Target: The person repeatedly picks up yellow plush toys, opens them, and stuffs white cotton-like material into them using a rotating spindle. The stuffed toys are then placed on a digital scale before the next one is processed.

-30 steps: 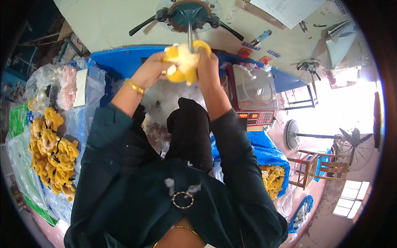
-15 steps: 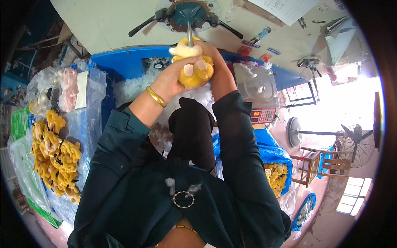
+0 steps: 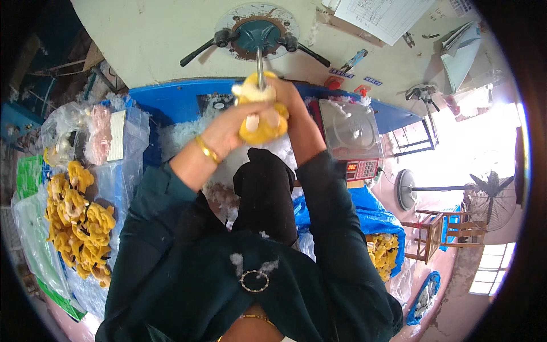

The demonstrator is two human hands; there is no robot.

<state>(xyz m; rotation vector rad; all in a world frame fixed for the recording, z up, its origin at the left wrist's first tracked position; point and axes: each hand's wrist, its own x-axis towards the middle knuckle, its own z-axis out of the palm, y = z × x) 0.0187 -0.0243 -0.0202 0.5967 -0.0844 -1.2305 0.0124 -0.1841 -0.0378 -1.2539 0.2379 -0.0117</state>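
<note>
A yellow plush toy (image 3: 253,137) with pale patches sits over the end of a thin metal tube (image 3: 260,64) that juts toward me from a round dark-green fitting (image 3: 259,35). My left hand (image 3: 231,122), slightly blurred, is closed around the toy's left side and front. My right hand (image 3: 289,100) grips it from the right, most of its fingers hidden behind the toy. Where the tube enters the toy, a pale, fluffy part shows. The tube's tip is hidden inside.
Black handles (image 3: 310,54) stick out either side of the fitting. White stuffing (image 3: 191,137) lies below my hands in a blue-edged bin (image 3: 171,94). Yellow plush skins (image 3: 80,222) are heaped at left. At right are a red-fronted scale (image 3: 362,169), a blue bag (image 3: 376,211) of yellow pieces and a fan (image 3: 490,199).
Both hands have drawn the plush toy a little toward me, and more of the metal tube now shows. The whole view has shifted slightly.
</note>
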